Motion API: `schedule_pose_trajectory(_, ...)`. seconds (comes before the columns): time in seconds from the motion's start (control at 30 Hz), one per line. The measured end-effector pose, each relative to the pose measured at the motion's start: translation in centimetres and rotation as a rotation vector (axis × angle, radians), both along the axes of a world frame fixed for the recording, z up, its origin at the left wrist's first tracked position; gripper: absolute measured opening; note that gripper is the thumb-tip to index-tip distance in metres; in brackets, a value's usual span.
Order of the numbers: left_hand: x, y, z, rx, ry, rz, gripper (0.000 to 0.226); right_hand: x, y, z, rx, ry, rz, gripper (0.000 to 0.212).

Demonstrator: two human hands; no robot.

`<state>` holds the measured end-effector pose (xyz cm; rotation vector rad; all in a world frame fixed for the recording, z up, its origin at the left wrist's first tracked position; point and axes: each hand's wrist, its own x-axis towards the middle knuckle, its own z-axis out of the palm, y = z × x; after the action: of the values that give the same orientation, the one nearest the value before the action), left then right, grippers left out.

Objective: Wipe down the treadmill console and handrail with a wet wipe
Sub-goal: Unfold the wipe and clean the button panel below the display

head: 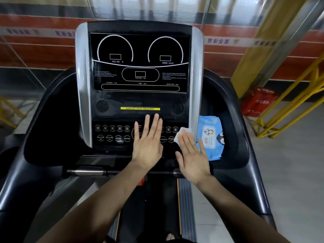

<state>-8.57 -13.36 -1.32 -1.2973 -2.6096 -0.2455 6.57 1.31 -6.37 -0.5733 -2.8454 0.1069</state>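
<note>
I am viewing the console at centre frame, with its black display panel above and the button rows along its lower edge. I am laying my left hand flat over the middle of the button rows, fingers straight, close together and gripping nothing, the fingertips reaching up to just below the yellow label. I am pressing my right hand flat, fingers extended, on the lower right corner of the console; it is pinning the wipe against the panel under the fingers rather than closing around it. The white wipe is showing crumpled beyond the fingertips, covering part of the right-hand buttons. The blue wipe pack is lying in the right tray recess, just beside the console's silver edge and partly behind my right hand. The handrail is running across the frame below both wrists, its metal grip showing at left of centre.
</note>
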Motion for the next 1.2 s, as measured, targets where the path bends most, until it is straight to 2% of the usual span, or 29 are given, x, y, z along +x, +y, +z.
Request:
schedule_pose_trajectory(0.33, -2.7, -5.7, -0.9, -0.006, 0.016, 0.002, 0.084, -2.3, -4.6, -0.7, -0.017, 0.015, 0.019, 0.064)
schedule_pose_trajectory(0.63, -8.7, -15.7, -1.5, 0.004, -0.012, 0.130, 0.081, -11.0, -12.4, 1.0, -0.027, 0.001, 0.173, 0.063)
schedule_pose_trajectory(0.77, -11.3, -19.9, -2.1, 0.015, -0.045, 0.175, 0.081, -15.2, -15.6, 1.6, 0.023, -0.019, 0.242, 0.063)
schedule_pose_trajectory(0.93, -12.7, -23.1, -2.8, -0.061, -0.021, 0.151, 0.081, -19.1, -19.4, 1.6, 0.102, -0.054, 0.328, 0.061)
schedule_pose_trajectory(1.07, -13.5, -24.3, -3.0, -0.076, -0.090, 0.159, 0.084, -19.2, -20.8, 0.9, 0.184, -0.104, 0.444, 0.061)
schedule_pose_trajectory(1.2, -13.1, -24.2, -2.7, -0.065, -0.104, 0.156, 0.085, -18.4, -19.9, 1.4, 0.242, -0.111, 0.462, 0.060)
